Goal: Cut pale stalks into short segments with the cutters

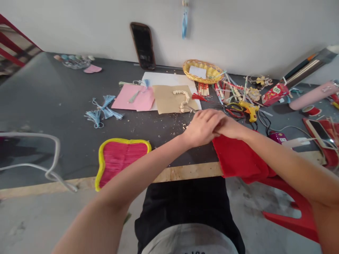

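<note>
My left hand [200, 127] is closed, fingers curled, over the dark table. Pressed against it is my right hand [228, 127], also closed, its fingers largely covered by the left. A thin metal-tipped tool [191, 109] pokes out past the fingers of my left hand; its body is hidden, so its kind does not show. The tip lies near the lower end of a curved string of pale beads [186, 95] on a brown paper sheet [164, 100]. Pale crumbs [184, 126] are scattered beside my left hand. Below my right hand lies red felt-like cloth [238, 157].
Pink paper [137, 97], blue tassels [104, 108] and a yellow-edged magenta piece [124, 155] lie leftward. A phone [143, 46] leans on the wall near a wicker basket [202, 77]. Rightward are a yellow glue gun [249, 110], scissors [234, 110], cables and a pink bottle [314, 95].
</note>
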Demonstrator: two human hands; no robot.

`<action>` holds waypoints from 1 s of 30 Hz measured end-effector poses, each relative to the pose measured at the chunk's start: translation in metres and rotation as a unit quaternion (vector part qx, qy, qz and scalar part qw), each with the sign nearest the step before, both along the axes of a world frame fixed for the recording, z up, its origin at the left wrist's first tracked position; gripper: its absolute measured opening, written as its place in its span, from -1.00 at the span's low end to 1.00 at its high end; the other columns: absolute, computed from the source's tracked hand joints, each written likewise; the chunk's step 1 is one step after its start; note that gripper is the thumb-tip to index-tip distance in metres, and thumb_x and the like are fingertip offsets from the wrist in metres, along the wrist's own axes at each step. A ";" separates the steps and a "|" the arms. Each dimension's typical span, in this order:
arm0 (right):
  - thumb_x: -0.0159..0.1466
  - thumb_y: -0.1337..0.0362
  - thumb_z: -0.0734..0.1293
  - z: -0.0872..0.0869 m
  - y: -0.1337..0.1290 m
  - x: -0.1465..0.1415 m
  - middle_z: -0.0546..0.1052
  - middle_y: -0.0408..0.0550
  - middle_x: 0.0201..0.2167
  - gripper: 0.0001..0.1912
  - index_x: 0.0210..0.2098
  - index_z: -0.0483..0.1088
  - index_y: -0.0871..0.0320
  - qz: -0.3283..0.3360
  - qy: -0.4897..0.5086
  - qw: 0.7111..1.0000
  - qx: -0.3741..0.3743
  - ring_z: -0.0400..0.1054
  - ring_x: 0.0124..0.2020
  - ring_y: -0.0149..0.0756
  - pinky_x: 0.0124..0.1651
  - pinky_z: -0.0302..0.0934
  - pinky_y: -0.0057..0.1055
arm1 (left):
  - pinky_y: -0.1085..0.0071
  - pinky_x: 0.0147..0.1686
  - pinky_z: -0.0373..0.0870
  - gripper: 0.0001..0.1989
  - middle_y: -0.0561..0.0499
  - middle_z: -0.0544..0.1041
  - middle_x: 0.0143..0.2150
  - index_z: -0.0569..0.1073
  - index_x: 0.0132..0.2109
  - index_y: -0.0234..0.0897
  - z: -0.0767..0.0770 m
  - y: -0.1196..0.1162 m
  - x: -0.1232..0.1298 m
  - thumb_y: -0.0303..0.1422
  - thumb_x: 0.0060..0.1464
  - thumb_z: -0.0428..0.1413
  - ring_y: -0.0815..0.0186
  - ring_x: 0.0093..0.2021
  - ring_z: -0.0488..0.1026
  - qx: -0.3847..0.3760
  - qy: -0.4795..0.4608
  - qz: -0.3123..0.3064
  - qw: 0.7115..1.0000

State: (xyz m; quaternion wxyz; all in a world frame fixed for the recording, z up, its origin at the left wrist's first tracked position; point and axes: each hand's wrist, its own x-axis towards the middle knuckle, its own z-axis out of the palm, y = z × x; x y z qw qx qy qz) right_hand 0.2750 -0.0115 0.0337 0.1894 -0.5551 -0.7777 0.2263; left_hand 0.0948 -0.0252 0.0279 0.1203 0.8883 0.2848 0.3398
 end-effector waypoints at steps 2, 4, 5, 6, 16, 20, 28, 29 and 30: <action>0.07 0.09 0.40 0.015 -0.003 -0.005 0.46 -0.19 -0.41 -0.69 -0.26 0.31 0.07 -0.018 -0.010 0.999 -0.036 0.36 -0.37 -0.24 -0.29 0.26 -0.32 | 0.17 0.04 0.33 -0.74 -0.18 0.49 -0.01 0.37 0.00 -0.26 0.005 -0.003 -0.017 -0.38 0.15 0.11 0.13 0.06 0.40 -0.034 -0.076 0.036 0.996; 0.09 0.03 0.39 0.021 -0.003 -0.013 0.45 -0.18 -0.44 -0.69 -0.31 0.31 0.08 -0.040 -0.031 0.998 -0.025 0.35 -0.39 -0.24 -0.30 0.22 -0.32 | 0.24 -0.10 0.42 -0.80 -0.15 0.48 -0.07 0.36 -0.09 -0.25 0.007 -0.004 -0.029 -0.32 0.15 0.12 0.19 -0.04 0.43 -0.085 -0.164 0.091 0.978; 0.11 0.02 0.38 0.021 -0.002 -0.017 0.46 -0.15 -0.41 -0.69 -0.31 0.31 0.08 -0.050 -0.030 0.998 -0.004 0.37 -0.37 -0.22 -0.28 0.22 -0.31 | 0.28 -0.15 0.44 -0.81 -0.14 0.48 -0.09 0.35 -0.11 -0.25 0.006 -0.003 -0.031 -0.31 0.15 0.11 0.22 -0.09 0.44 -0.131 -0.197 0.106 0.966; 0.13 0.04 0.37 0.018 -0.001 -0.022 0.49 -0.10 -0.33 -0.70 -0.27 0.32 0.08 -0.057 -0.022 0.998 0.024 0.39 -0.31 -0.18 -0.23 0.24 -0.28 | 0.31 -0.19 0.45 -0.83 -0.11 0.49 -0.13 0.34 -0.13 -0.25 0.003 -0.002 -0.032 -0.29 0.16 0.10 0.26 -0.15 0.46 -0.193 -0.226 0.111 0.948; 0.15 0.23 0.32 -0.036 0.000 -0.043 0.36 0.18 0.11 -0.61 -0.02 0.29 0.13 -0.036 -0.028 0.981 0.189 0.25 0.11 0.07 0.10 0.17 -0.01 | 0.31 -0.40 0.48 -0.71 -0.04 0.52 -0.41 0.36 -0.22 -0.25 -0.023 0.019 -0.023 -0.11 0.26 -0.03 0.26 -0.37 0.51 -0.452 -0.234 0.114 0.853; 0.12 0.15 0.35 -0.034 0.000 -0.038 0.34 0.18 0.12 -0.53 0.00 0.27 0.13 -0.038 -0.063 0.978 0.196 0.21 0.10 0.11 0.10 0.13 0.04 | 0.38 -0.54 0.40 -0.76 -0.04 0.51 -0.42 0.37 -0.28 -0.25 -0.021 0.026 -0.026 -0.17 0.23 0.01 0.31 -0.48 0.46 -0.462 -0.183 0.128 0.859; 0.14 0.18 0.30 -0.027 0.003 -0.023 0.42 0.10 0.02 -0.64 -0.07 0.28 0.07 -0.052 0.036 0.982 0.178 0.25 0.10 0.01 0.12 0.15 -0.05 | 0.49 -0.61 0.29 -0.77 0.04 0.50 -0.50 0.46 -0.30 -0.27 0.007 0.033 -0.042 -0.20 0.17 0.06 0.42 -0.58 0.37 -0.413 -0.106 0.052 0.903; 0.16 0.20 0.29 -0.028 0.004 -0.021 0.43 0.09 0.00 -0.67 -0.07 0.28 0.06 -0.064 0.049 0.981 0.179 0.27 0.09 -0.01 0.12 0.16 -0.06 | 0.49 -0.58 0.32 -0.79 0.01 0.54 -0.44 0.48 -0.22 -0.27 0.008 0.033 -0.048 -0.22 0.15 0.08 0.41 -0.55 0.40 -0.399 -0.122 0.072 0.906; 0.17 0.22 0.28 -0.028 0.006 -0.018 0.44 0.08 -0.01 -0.69 -0.08 0.28 0.06 -0.082 0.054 0.979 0.178 0.28 0.08 -0.02 0.11 0.17 -0.07 | 0.48 -0.56 0.33 -0.79 -0.02 0.59 -0.36 0.48 -0.17 -0.26 0.009 0.033 -0.055 -0.24 0.14 0.09 0.41 -0.53 0.41 -0.384 -0.140 0.096 0.908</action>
